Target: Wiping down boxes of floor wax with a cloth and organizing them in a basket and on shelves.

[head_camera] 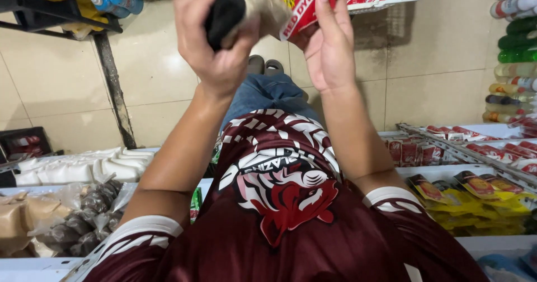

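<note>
A dark cloth with a beige rag is gripped in the closed left hand at 11 o'clock. At 12 o'clock a red carton is held by the right hand, fingers flat along its underside. A beige tiled floor is seen beneath, stained near a dark shelf leg. White shelves of yellow sachets lie at 4 o'clock, bagged goods at 8 o'clock, bottles at 2 o'clock.
</note>
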